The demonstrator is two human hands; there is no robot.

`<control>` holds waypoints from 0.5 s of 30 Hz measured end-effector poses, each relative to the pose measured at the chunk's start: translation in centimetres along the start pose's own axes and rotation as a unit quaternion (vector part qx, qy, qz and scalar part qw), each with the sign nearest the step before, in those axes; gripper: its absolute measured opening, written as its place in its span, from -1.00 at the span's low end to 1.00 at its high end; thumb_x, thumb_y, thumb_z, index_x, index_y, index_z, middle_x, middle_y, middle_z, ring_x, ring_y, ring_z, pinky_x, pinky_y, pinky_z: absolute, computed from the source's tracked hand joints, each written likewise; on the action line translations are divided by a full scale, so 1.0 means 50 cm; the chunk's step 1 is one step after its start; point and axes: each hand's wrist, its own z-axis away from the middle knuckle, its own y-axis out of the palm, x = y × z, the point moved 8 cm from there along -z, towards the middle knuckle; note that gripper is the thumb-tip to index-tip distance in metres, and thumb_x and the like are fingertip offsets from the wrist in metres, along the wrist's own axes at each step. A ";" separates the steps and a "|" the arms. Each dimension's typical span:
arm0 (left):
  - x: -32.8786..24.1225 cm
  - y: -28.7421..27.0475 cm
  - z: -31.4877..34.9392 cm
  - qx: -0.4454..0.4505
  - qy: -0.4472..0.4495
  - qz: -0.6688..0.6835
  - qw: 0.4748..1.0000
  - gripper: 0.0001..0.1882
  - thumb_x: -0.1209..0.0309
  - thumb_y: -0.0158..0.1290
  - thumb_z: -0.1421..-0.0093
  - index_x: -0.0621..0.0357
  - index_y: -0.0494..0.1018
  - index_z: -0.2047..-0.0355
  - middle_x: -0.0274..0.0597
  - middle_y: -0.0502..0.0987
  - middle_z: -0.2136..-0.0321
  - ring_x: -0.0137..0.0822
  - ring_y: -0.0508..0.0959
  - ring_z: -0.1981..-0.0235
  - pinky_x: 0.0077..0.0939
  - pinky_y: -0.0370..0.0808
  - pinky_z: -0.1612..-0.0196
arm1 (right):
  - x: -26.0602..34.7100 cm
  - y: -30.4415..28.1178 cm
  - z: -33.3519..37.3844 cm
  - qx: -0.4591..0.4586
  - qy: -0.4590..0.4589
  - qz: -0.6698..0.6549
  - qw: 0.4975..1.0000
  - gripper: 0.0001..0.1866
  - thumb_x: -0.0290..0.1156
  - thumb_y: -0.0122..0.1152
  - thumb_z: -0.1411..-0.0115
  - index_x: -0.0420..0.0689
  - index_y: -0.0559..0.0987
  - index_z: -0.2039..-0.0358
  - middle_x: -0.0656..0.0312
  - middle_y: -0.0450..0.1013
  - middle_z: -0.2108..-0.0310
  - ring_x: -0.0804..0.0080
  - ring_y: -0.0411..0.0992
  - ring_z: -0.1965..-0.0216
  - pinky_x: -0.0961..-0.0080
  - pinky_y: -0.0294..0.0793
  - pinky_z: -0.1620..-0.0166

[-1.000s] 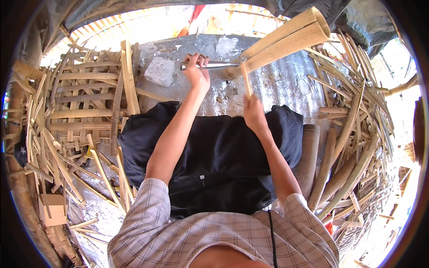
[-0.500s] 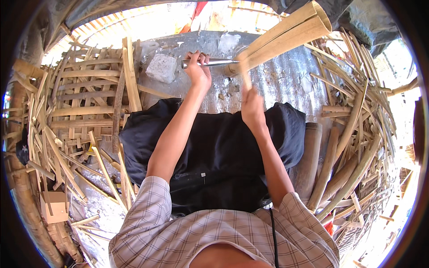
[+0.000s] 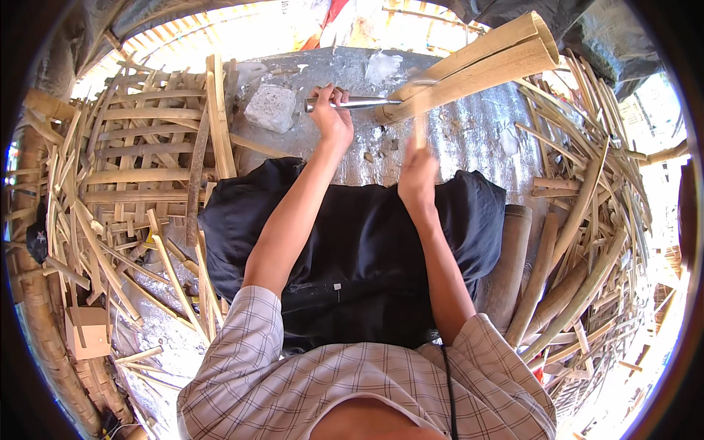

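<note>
My left hand is closed around a tapered steel tool, its narrow end at the near end of a bamboo tube. A long split runs along the tube, which lies slanting away to the far right. Blurred by motion, a tool with a pale wooden handle, which looks like a hammer, is gripped in my right hand. Its head is smeared over the tube near the steel tip; whether they touch I cannot tell. Black cloth covers my lap below both hands.
A whitish stone block sits on the grey metal sheet, left of my left hand. Woven bamboo slats stand at the left. Bamboo strips and thick bamboo pieces crowd the right. A cardboard box is at lower left.
The hammer-like tool and my right hand have shifted slightly right and down. The bamboo tube appears a little further right and its split looks wider. My left hand keeps its grip.
</note>
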 end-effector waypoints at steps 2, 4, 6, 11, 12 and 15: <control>0.001 -0.040 -0.008 -0.022 -0.004 -0.008 1.000 -0.66 0.58 0.06 -0.17 -0.04 0.16 0.60 -0.40 0.17 0.68 -0.43 0.22 0.58 -0.32 0.31 0.24 | -0.051 0.048 -0.002 0.050 0.020 -0.005 0.999 -0.52 -0.20 0.02 -0.45 -0.44 0.50 0.40 -0.32 0.42 0.55 -0.21 0.40 0.52 0.06 0.37 0.42; 0.001 -0.051 -0.007 -0.042 -0.010 -0.001 0.999 -0.71 0.58 0.02 -0.18 0.01 0.19 0.58 -0.39 0.17 0.66 -0.45 0.20 0.61 -0.39 0.27 0.38 | -0.054 0.055 -0.014 0.089 0.054 -0.006 0.995 -0.48 -0.14 0.04 -0.45 -0.45 0.52 0.39 -0.35 0.39 0.56 -0.25 0.31 0.52 0.03 0.37 0.36; 0.003 -0.017 -0.003 0.016 -0.016 -0.024 0.999 -0.70 0.59 0.02 -0.18 0.02 0.18 0.59 -0.38 0.16 0.66 -0.46 0.20 0.61 -0.40 0.27 0.38 | 0.046 -0.020 -0.028 0.024 -0.021 -0.053 0.998 -0.52 -0.15 0.06 -0.45 -0.44 0.51 0.32 -0.21 0.40 0.55 -0.06 0.23 0.55 0.07 0.35 0.35; 0.013 0.031 0.012 0.091 -0.021 -0.068 0.993 -0.67 0.61 0.05 -0.19 0.05 0.17 0.59 -0.37 0.18 0.64 -0.46 0.19 0.61 -0.40 0.25 0.38 | 0.224 -0.172 -0.023 -0.066 -0.087 -0.215 0.970 -0.70 -0.35 0.01 -0.47 -0.35 0.45 0.30 0.18 0.17 0.69 0.53 0.13 0.63 0.37 0.15 0.55; 0.015 0.031 0.012 0.082 -0.026 -0.069 0.994 -0.68 0.61 0.05 -0.20 0.05 0.17 0.58 -0.37 0.19 0.64 -0.46 0.19 0.61 -0.40 0.26 0.38 | 0.218 -0.170 -0.011 -0.091 -0.117 -0.228 0.962 -0.68 -0.31 -0.01 -0.49 -0.30 0.41 0.35 0.28 0.17 0.68 0.61 0.11 0.63 0.45 0.10 0.56; 0.023 0.042 0.026 0.045 -0.041 -0.062 0.996 -0.69 0.58 0.07 -0.20 0.04 0.18 0.57 -0.36 0.20 0.65 -0.45 0.19 0.63 -0.40 0.32 0.34 | 0.120 -0.118 0.040 -0.122 -0.149 -0.252 0.948 -0.62 -0.25 -0.05 -0.51 -0.21 0.33 0.44 0.48 0.16 0.67 0.76 0.08 0.63 0.61 0.03 0.59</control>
